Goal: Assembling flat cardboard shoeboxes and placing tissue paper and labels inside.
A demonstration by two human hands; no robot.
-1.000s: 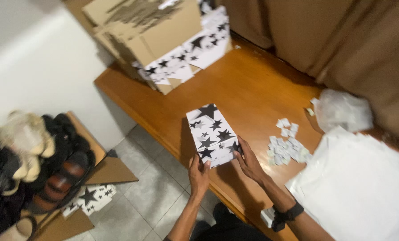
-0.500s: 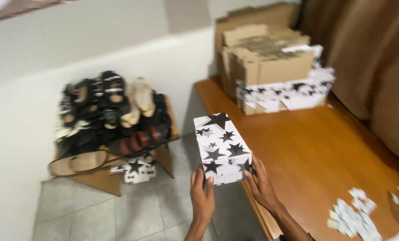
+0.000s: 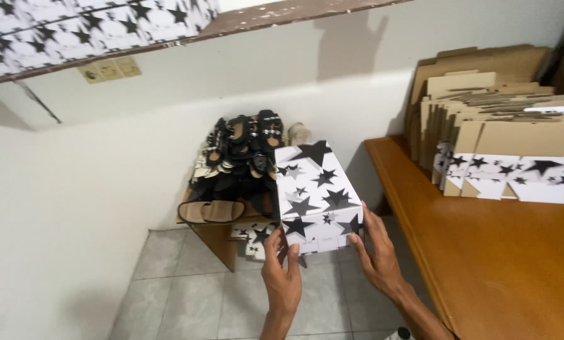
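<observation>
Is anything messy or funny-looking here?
Yes. The sandals are heaped in a jumbled pile on a low stand, one brown sandal hanging at the edge. The star-printed box, held between the left hand and right hand, looks undamaged.

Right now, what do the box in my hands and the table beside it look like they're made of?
The box looks like printed cardboard, white with black stars and a smooth, slightly glossy face; its sharp folded edges suggest it. The table appears to be wood or a wood veneer, orange-brown and varnished, with a soft sheen across the top.
</observation>
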